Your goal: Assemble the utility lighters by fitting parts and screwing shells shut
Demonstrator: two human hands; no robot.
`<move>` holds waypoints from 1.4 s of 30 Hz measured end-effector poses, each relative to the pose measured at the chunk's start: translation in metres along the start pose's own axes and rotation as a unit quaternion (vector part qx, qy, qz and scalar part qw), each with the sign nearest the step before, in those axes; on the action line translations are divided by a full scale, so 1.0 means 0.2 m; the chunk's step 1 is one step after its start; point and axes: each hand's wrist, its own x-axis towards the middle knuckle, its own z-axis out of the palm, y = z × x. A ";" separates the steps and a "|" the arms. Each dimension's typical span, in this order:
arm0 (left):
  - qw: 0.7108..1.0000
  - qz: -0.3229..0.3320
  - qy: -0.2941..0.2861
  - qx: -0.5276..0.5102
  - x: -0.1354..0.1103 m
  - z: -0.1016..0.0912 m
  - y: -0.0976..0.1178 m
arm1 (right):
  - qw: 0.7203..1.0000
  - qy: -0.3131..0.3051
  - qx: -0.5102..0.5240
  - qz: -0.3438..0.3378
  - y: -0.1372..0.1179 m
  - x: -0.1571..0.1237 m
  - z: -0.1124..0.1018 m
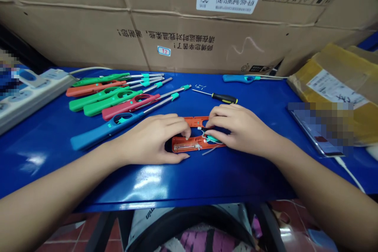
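The lower opened orange lighter shell half (183, 141) lies on the table with a clear tube, a thin wire and a green trigger piece (212, 138) in it. My left hand (156, 138) curls round its left end, thumb on the near side and fingers on the far side. In my right hand (239, 128), thumb and fingers pinch a small black part with a white end (200, 128) above the shell's right portion, partly hidden by the fingers. Just behind lies the other orange shell half (192, 122), its right end covered by my right hand.
Several long-necked lighters (126, 106) lie at left beside a white power strip (32, 92). A screwdriver (224, 97), small screws (201, 86) and a blue lighter (239, 78) lie behind. A phone (317, 132) and yellow-taped package (333, 86) sit right; a large cardboard box (177, 19) walls the back.
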 end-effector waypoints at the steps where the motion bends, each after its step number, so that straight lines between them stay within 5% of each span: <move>1: 1.000 0.008 0.002 0.000 0.00 0.00 0.00 | 1.000 -0.004 -0.011 0.012 0.00 0.00 0.00; 14: 0.998 0.003 0.026 -0.064 0.00 0.01 0.01 | 0.973 -0.177 0.137 0.051 0.05 -0.05 -0.10; 25: 0.997 -0.030 0.071 -0.026 0.00 0.00 -0.01 | 0.973 -0.146 0.177 0.039 0.06 -0.03 -0.11; 31: 0.997 -0.041 0.053 0.033 -0.01 0.00 -0.03 | 0.991 -0.090 0.077 0.067 0.08 -0.03 -0.11; 42: 0.996 0.028 0.005 0.084 -0.01 -0.03 -0.02 | 0.965 -0.215 0.118 0.090 0.09 -0.08 -0.16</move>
